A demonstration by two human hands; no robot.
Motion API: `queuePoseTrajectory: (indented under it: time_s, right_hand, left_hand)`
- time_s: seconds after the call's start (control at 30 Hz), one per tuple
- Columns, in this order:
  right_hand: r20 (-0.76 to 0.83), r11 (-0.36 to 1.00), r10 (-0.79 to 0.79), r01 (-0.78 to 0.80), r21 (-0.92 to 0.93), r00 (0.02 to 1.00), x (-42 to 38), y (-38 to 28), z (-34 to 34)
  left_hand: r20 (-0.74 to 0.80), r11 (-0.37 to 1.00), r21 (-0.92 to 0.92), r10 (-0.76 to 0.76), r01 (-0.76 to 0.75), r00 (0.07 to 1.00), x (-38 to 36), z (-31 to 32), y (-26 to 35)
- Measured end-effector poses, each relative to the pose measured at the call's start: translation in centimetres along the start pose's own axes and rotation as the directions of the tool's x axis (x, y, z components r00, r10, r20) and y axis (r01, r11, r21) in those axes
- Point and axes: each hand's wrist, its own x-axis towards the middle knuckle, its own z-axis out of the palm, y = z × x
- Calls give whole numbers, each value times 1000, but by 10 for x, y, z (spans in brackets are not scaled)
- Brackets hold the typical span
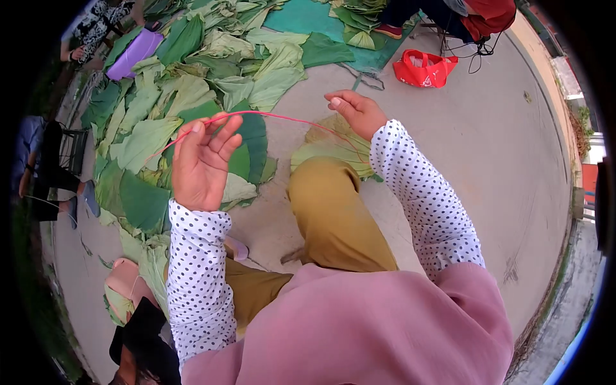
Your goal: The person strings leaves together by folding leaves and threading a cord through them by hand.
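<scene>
My left hand (204,157) pinches 1 red string (276,115); my right hand (360,114) is raised apart, its closure I cannot tell.

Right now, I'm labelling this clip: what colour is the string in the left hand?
The string is pinkish red, clearest in the head view.

The head camera looks forward and down, close above olive trousers (337,221)
</scene>
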Motion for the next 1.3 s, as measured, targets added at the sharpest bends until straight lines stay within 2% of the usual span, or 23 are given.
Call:
queuePoseTrajectory:
  time_s: [0.1,0.17,0.2,0.3,0.37,0.4,0.43,0.5,0.57,0.63,0.67,0.7,0.77,0.83,0.97,1.03,1.07,1.13,1.17,1.2,1.23,1.27,1.3]
  right_hand:
    - [121,956,-203,170,240,972,8,-115,52]
    - [307,969,-225,247,-33,925,16,-148,83]
    - [328,968,-229,250,-22,917,19,-150,100]
    - [190,911,-351,381,-157,917,32,-134,132]
    - [153,920,-325,350,-178,933,25,-113,141]
    - [105,930,-291,307,-203,951,20,-104,144]
    - [118,829,-428,441,-344,896,15,-96,147]
    - [125,838,-459,475,-269,880,6,-98,156]
    - [172,854,-431,462,-240,886,27,-126,155]
    - [212,860,-407,451,-239,888,36,-135,162]
    - [239,861,-389,444,-249,890,37,-137,164]
    - [275,850,-361,436,-296,891,38,-137,165]
    - [305,847,-348,437,-304,886,43,-135,162]
    - [323,834,-324,430,-345,889,44,-138,161]
    - [330,805,-338,453,-383,881,47,-132,161]
    - [333,807,-345,458,-373,878,50,-132,163]
    - [328,807,-358,466,-362,874,50,-132,163]
    - [319,815,-368,468,-342,873,51,-132,165]
    - [302,820,-382,471,-324,873,51,-132,167]
    - [307,820,-380,471,-323,873,52,-133,168]
    - [316,807,-374,473,-352,872,53,-134,168]
    - [327,795,-361,471,-381,873,52,-134,168]
    - [335,798,-351,467,-382,874,51,-134,169]
  left_hand:
    - [-98,982,189,37,-18,995,-1,-3,4]
    - [-160,955,297,72,-21,984,-1,-16,10]
    - [-199,921,390,83,2,976,-3,-23,11]
    - [-242,899,432,43,68,969,-10,-50,22]
    - [-274,864,493,47,99,961,-15,-82,28]
    - [-386,825,542,77,158,919,-18,-107,28]
    - [-492,785,575,110,228,864,-22,-136,26]
    - [-649,790,515,107,332,753,-27,-220,14]
    - [-885,771,268,-40,577,464,-24,-266,8]
    - [-951,563,207,-75,800,299,-25,-316,-6]
    - [-954,560,197,-79,805,289,-26,-360,-27]
    - [-929,377,352,28,857,369,-25,-415,-52]
    - [-886,171,464,100,869,453,-20,-436,-75]
    - [-732,-128,574,362,809,577,-5,-387,-98]
    - [-772,-235,550,223,801,595,7,-379,-127]
    - [-880,-181,447,90,876,467,3,-357,-119]
    - [-884,-179,441,86,880,460,-10,-359,-123]
    - [-541,-454,721,103,524,834,-45,-375,-139]
    - [-524,-427,773,-14,469,851,-61,-385,-144]
    - [-528,-425,772,-14,473,849,-64,-389,-140]
    - [-713,-314,699,-227,643,664,-65,-393,-139]
    - [-788,-244,560,-454,792,417,-67,-397,-140]
    - [-757,-66,435,-567,898,325,-64,-402,-138]
